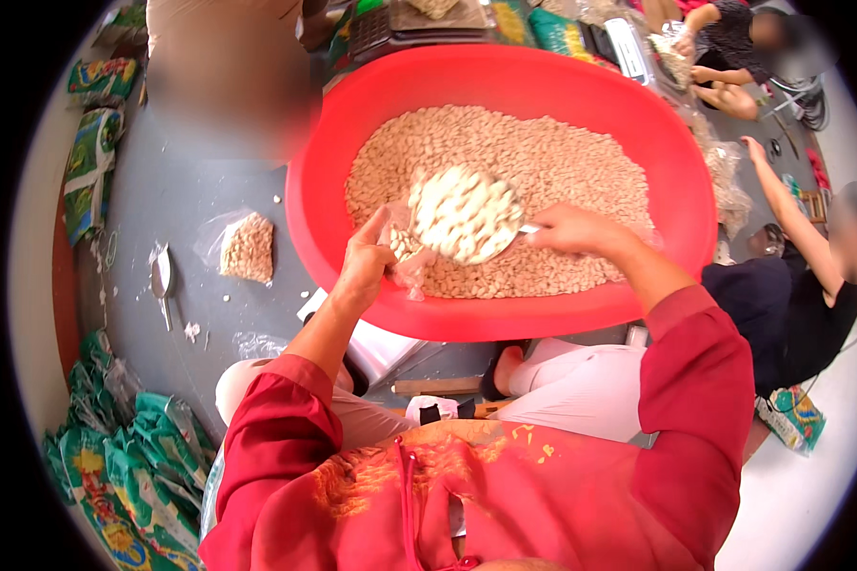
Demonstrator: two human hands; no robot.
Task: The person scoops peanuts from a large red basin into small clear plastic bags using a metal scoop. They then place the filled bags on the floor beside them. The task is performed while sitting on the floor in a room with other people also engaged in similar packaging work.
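A large red oval tub (505,319) in front of me holds a wide heap of pale flat seeds or beans (581,162). My right hand (573,231) is closed round the handle of a scoop (529,228), which is heaped with the same pale pieces and blurred at its edge. With my left hand (364,257) I grip a clear plastic bag (411,271) by its side. Some pieces lie inside the bag, and the loaded scoop is right at its mouth, above the heap.
On the grey floor to the left lie a filled clear bag (248,249) and a metal scoop (164,285). Green printed sacks (129,466) pile up at lower left. A person (790,295) sits close on the right. Scales (628,49) and more bags stand beyond the tub.
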